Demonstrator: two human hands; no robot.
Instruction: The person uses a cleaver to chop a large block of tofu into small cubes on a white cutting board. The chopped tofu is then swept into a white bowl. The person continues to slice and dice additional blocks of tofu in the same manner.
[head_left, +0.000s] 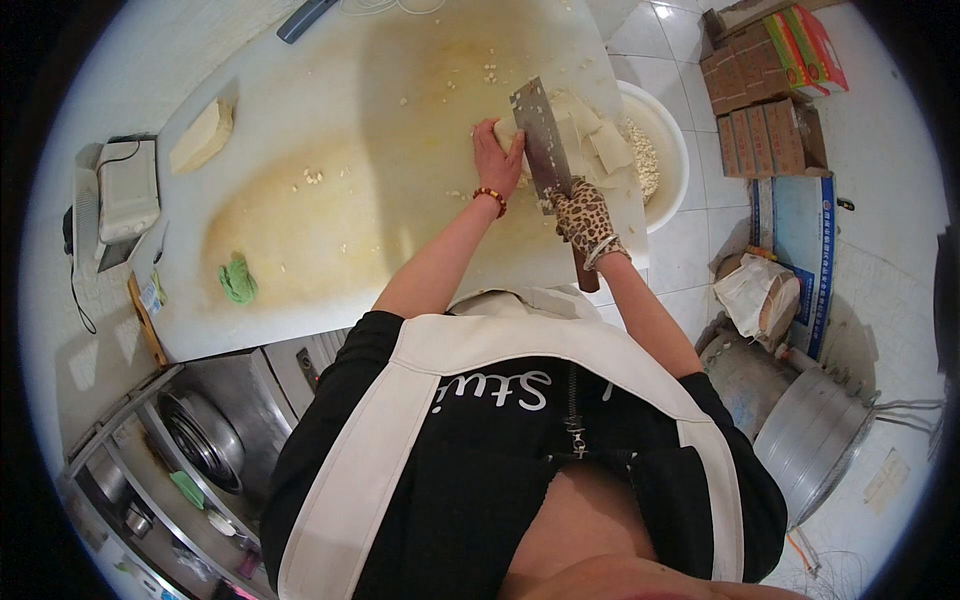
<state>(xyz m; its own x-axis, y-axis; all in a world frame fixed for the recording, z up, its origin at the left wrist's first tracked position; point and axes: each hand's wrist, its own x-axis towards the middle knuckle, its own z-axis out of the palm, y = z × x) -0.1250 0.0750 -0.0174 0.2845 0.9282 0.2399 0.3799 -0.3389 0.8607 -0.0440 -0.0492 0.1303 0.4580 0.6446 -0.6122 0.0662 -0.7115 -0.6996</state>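
My right hand (585, 214), in a leopard-print glove, is closed around a large cleaver (541, 135); its wooden handle shows below the wrist. Pale bits stick to the blade. On the blade's left side my left hand (499, 156), bare with a bead bracelet, holds a pale block of food (506, 131), whose full shape is hidden. Flat cream-coloured slices (611, 148) lie in a loose pile right of the blade on the white cutting surface (420, 225). Beyond the right edge, a white tub (679, 161) holds small chopped pieces (643, 161).
Another pale block (202, 136) lies at the upper left, a green cloth or bundle (238, 281) at the lower left. A dark-handled tool (301, 22) lies at the top edge. Cardboard boxes (765, 139) and a metal pot (814, 435) stand on the right. Steel shelving (161, 480) is at lower left.
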